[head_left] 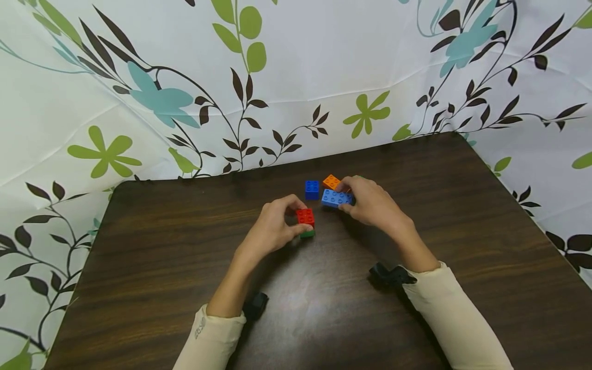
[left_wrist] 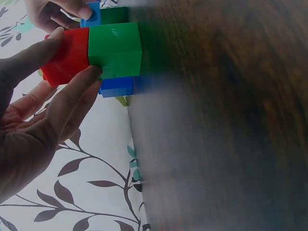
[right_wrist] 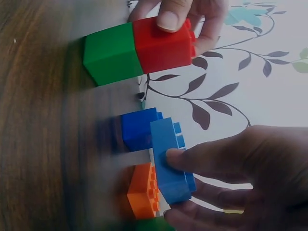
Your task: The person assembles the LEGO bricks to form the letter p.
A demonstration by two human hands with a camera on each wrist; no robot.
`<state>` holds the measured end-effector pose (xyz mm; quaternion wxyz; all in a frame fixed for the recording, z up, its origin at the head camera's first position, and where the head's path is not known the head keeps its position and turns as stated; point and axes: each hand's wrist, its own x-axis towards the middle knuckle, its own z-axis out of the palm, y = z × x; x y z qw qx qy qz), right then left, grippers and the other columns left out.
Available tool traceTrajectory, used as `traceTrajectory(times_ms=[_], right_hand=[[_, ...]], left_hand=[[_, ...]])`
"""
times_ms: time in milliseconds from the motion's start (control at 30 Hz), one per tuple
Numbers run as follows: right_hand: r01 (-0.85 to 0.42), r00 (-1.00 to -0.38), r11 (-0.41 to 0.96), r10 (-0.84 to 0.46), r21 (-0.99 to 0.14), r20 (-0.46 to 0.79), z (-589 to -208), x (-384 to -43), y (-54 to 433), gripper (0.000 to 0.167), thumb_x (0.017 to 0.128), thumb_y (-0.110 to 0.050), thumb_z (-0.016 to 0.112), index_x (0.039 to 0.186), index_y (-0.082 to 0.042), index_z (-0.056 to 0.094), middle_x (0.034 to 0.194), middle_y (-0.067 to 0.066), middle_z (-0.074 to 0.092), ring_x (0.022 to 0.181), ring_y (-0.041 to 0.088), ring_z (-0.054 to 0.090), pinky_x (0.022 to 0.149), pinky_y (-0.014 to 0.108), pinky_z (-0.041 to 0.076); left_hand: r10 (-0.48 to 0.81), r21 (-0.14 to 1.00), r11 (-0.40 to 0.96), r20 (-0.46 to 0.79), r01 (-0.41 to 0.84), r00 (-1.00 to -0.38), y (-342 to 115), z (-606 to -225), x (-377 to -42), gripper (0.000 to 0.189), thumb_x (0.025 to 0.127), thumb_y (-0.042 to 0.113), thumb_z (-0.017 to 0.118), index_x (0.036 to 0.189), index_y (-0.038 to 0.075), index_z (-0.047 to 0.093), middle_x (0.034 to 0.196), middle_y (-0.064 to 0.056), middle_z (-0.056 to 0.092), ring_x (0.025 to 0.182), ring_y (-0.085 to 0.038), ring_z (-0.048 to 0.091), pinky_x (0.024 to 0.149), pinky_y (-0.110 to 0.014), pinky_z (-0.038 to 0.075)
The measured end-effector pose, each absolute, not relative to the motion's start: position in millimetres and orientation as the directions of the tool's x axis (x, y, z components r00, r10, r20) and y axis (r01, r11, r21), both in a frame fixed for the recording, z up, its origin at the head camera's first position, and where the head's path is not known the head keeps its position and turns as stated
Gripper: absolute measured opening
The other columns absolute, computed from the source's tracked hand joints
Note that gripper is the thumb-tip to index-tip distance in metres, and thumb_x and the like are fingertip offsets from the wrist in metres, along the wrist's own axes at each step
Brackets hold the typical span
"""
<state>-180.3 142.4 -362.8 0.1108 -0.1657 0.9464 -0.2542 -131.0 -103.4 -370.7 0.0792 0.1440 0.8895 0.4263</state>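
Note:
My left hand (head_left: 270,226) pinches a red toy building brick (head_left: 305,216) between thumb and fingers. That red brick sits stacked on a green brick (left_wrist: 115,50), just over the table. Between the thumb and fingers of my right hand (head_left: 372,203) is a longer light blue brick (head_left: 335,199), studs up, held above the table in the right wrist view. A dark blue brick (head_left: 312,190) stands on the table between the two hands, farther back. Close behind the light blue brick lies an orange brick (head_left: 331,181). Another green brick (right_wrist: 151,224) shows partly at the bottom of the right wrist view.
The dark wooden table (head_left: 162,288) has its back edge against a leaf-patterned cloth (head_left: 296,61). Black wrist devices (head_left: 390,276) are worn at both cream sleeves (head_left: 453,318).

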Motion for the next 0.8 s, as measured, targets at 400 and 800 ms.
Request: traceTrajectory(times_ms=[400,800], right_hand=[[-0.299,-0.905,0.742,-0.42,-0.599,-0.069,-356,-182,151,0.039,0.099,-0.003,0.075,0.137,0.002,0.065,0.137,0.023,0.065,0.12,0.039,0.061,0.11,0.058,0.052],[-0.289,-0.91,0.72,-0.411,-0.63,-0.051,-351,-182,154,0.04,0.099,-0.001,0.074,0.139,0.002,0.065,0.141,0.024,0.063,0.123,0.042,0.06,0.112,0.06,0.051]], left_hand=[[0.318,0.785,0.594,-0.032,0.173,-0.948,-104,-372,-132,0.032,0.089,0.015,0.09,0.115,0.007,0.072,0.11,-0.011,0.079,0.108,-0.031,0.076,0.101,-0.053,0.059],[0.309,0.786,0.597,-0.039,0.162,-0.95,-105,-375,-134,0.034,0.088,0.015,0.091,0.115,0.008,0.073,0.109,-0.01,0.079,0.106,-0.03,0.075,0.098,-0.051,0.059]])
